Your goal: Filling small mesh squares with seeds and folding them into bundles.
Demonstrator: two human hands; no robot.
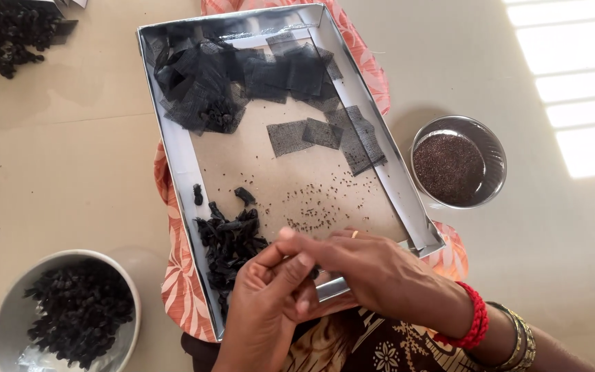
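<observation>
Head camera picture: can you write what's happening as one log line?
left hand: meets right hand | right hand: over tray edge | nearby: black bundles, mesh squares | steel bowl: dark seeds

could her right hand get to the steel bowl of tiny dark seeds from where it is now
Probably yes. The right hand is pressed against the left hand at the tray's near edge, and the steel bowl sits just beyond that on its side, with bare floor between.
</observation>
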